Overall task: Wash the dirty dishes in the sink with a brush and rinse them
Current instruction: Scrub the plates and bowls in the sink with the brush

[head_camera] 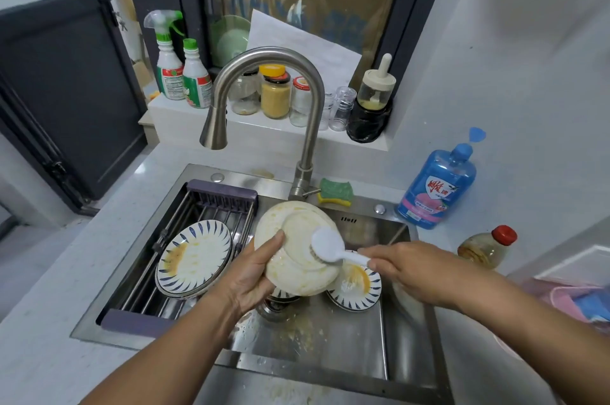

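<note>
Left hand (251, 276) gripping plate (297, 249), right hand (412, 267) scrubbing, brush (330, 246)

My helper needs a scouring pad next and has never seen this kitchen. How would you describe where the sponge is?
Start at the steel faucet rising from the back rim of the sink. The sponge lies on that rim just right of the faucet's base. It is the only soft pad there, green on top with a yellow underside.

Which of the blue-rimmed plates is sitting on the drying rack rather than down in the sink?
The larger blue-rimmed plate on the left: it rests on the rack across the sink's left side. The other blue-rimmed plate lies lower, on the sink bottom, partly hidden behind the plate being scrubbed.
</note>
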{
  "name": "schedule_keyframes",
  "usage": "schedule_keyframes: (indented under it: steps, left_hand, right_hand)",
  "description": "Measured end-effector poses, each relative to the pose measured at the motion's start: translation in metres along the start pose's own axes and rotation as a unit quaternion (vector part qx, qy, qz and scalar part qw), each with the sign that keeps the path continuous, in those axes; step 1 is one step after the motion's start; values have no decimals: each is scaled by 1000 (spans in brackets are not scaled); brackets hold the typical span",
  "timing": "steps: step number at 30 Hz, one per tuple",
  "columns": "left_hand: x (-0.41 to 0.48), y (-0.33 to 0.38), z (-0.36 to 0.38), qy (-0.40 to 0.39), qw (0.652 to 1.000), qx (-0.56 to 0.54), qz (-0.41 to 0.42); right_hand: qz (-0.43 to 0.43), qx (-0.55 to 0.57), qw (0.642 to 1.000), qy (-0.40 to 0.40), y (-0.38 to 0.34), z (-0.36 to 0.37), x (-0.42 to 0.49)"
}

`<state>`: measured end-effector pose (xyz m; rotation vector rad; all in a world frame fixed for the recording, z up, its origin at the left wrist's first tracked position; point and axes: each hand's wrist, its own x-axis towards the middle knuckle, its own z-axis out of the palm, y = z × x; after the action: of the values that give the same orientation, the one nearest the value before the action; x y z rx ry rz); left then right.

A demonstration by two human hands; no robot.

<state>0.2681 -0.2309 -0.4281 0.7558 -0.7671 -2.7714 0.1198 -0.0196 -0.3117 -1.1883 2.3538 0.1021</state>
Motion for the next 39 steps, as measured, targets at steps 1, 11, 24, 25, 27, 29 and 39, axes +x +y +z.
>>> schedule_keyframes:
  steps: [1,11,24,25,27,29,39]
  left_hand:
    - [2,0,-1,5,1000,4,2]
    - [33,-15,-26,54,982,175,51]
    - [113,-83,-86,-35,492,866,82]
    - [118,-84,-90,-36,459,886,56]
    - [126,-86,-97,-42,405,913,15]
    - [130,-89,-100,-49,364,930,-3]
    - [138,-100,-105,-85,318,941,-76]
  right_hand:
    - [-13,12,1000,-18,-5,3,1]
    - [63,87,990,87,7,32,32]
    - [36,158,984,72,10,103,82]
    - [36,161,984,67,10,106,85]
    - [40,165,984,58,9,111,92]
    - [46,171,983,53,10,115,97]
    - [58,185,980,34,18,124,108]
